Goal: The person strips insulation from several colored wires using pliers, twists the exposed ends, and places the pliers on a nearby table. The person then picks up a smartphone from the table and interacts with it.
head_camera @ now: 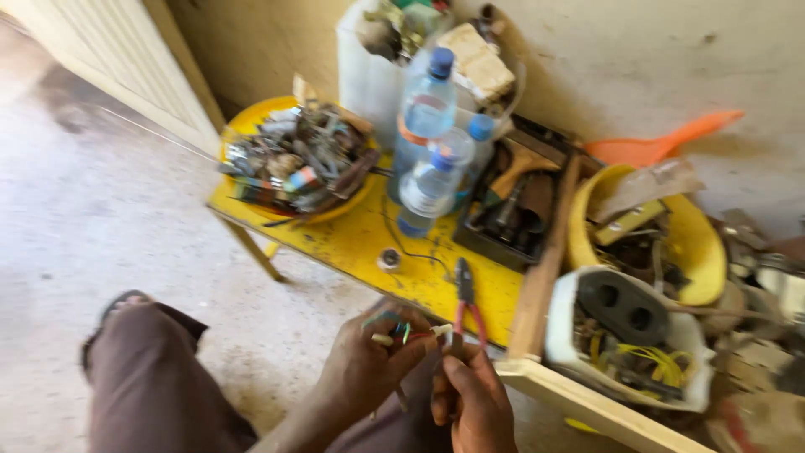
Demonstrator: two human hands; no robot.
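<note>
The left hand (pixel 365 369) pinches a bunch of coloured wires (pixel 401 333); the right hand (pixel 471 394) fingers close on one wire end. Red-handled pliers (pixel 465 306) lie just beyond (on the yellow bench (pixel 352 239)).

Bare concrete floor (pixel 101 210), dusty, sunlit. Stained cream wall (pixel 637 59) behind. Pale panelled door (pixel 109 59) upper left. Low, scuffed yellow table (pixel 352 239).

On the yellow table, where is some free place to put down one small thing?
Bare yellow table lies between the yellow bowl of scrap, the plastic bottles and the red-handled pliers, apart from one small round part and a thin wire. The right side is crowded with tubs.
</note>
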